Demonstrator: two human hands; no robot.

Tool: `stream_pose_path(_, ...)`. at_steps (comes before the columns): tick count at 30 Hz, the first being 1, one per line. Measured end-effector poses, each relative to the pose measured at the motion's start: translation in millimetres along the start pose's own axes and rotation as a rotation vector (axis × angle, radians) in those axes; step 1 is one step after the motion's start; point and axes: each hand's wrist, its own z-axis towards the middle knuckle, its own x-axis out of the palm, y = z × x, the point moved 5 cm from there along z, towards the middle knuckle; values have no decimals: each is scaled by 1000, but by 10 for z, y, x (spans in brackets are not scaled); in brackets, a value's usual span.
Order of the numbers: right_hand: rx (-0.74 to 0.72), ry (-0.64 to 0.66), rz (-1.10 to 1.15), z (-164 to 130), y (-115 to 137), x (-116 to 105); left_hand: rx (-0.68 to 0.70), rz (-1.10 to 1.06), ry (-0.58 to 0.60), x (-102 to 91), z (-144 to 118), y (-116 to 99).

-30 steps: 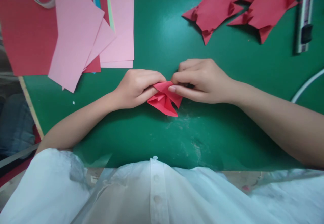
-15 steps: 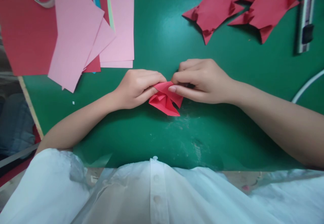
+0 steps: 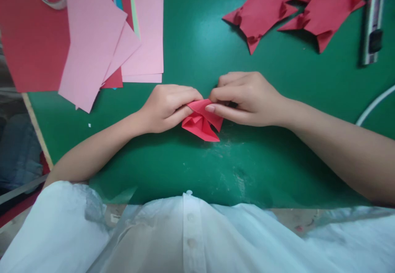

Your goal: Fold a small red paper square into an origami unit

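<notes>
Near the table's middle, the left hand (image 3: pixel 165 107) and right hand (image 3: pixel 247 99) keep fingers clamped on the folded red paper piece (image 3: pixel 202 121), judged light, creasable, best pinched along folded edges.

Left hand (image 3: pixel 166 107), right hand (image 3: pixel 243 98), fingers pinched together.

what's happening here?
A person is folding a small red paper piece on a green mat. The left hand and right hand both pinch its top edge, fingertips nearly meeting. Finished red folded pieces lie at the mat's far right, pink sheets and red sheets at the far left, and a utility knife at the right edge.
</notes>
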Motion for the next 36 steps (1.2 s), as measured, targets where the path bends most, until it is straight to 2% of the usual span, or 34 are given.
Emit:
stream_pose_path(7,-6,-10,18,-7,-8,0,11,9,-18,-3,1,-14)
stream_pose_path(20,-14,-23,0,7,4,-7,-27,13,20,20,-6,13)
stream_pose_path(36,-3,-7,8,-5,-11,17,2,42,-6,20,-3,-7)
